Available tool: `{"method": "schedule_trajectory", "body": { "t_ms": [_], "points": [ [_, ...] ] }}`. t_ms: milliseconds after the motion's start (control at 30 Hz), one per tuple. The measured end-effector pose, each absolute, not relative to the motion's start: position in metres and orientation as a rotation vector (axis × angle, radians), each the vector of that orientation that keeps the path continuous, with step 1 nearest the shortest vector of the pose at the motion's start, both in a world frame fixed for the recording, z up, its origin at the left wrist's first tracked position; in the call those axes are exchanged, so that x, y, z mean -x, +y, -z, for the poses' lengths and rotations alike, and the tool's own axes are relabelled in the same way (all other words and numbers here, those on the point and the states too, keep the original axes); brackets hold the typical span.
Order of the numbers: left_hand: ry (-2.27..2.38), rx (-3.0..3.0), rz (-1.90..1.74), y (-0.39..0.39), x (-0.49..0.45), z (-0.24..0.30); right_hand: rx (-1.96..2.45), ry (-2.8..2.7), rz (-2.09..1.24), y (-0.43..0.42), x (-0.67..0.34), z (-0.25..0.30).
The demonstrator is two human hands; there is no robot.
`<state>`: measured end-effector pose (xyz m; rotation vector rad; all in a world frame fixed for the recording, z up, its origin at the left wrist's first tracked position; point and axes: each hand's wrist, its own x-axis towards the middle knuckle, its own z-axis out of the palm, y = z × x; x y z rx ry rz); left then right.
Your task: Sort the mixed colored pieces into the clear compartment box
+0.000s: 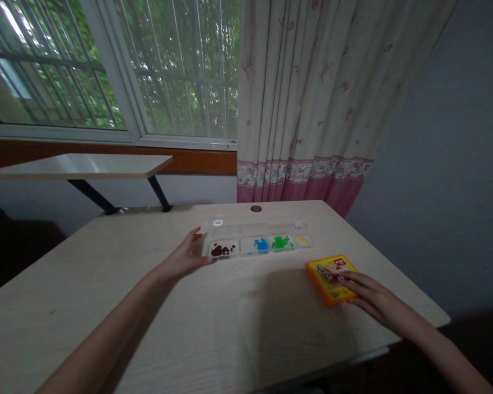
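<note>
A clear plastic compartment box (239,249) lies on the table, holding small dark brown pieces (221,250), blue pieces (261,244), green pieces (281,242) and yellow pieces (303,240) in separate compartments. My left hand (185,254) grips its left end, thumb at the near corner and fingers farther back. To the right is a flat orange-and-yellow box (331,294) with a printed top. My right hand (372,298) rests on its right side, fingers stretched over the top and the thumb along the near edge.
The light wood table (197,328) has a round cable hole (256,208) near its back edge. A raised shelf (107,164) on black legs stands at the back left. Behind are a barred window (181,71) and a patterned curtain (304,109).
</note>
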<state>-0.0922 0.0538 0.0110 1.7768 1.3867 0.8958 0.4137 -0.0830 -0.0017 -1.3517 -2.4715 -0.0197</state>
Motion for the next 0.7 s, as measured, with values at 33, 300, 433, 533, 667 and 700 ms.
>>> {"method": "schedule_trajectory", "body": {
  "t_ms": [33,300,433,533,667,700],
  "points": [
    [1.377,-1.755,-0.893,0.056,0.091,-0.009,1.421,-2.431,0.056,-0.078,-0.424,0.003],
    [1.268,-1.794,-0.913,0.064,0.095,0.020,1.598,-2.296,0.178,0.022,-0.476,0.019],
    [1.341,-1.854,-0.916,0.065,0.097,0.021,1.558,-2.275,0.092,0.072,-0.479,0.015],
    [1.387,-1.918,-0.891,0.063,0.096,0.018,1.570,-2.208,0.037,0.097,-0.474,0.012],
    [1.385,-1.923,-0.909,0.062,0.098,0.019,1.606,-2.103,-0.041,0.126,-0.464,0.007],
    [1.377,-1.918,-0.919,0.062,0.098,0.020,1.615,-2.073,-0.062,0.132,-0.461,0.006]
  ]
}}
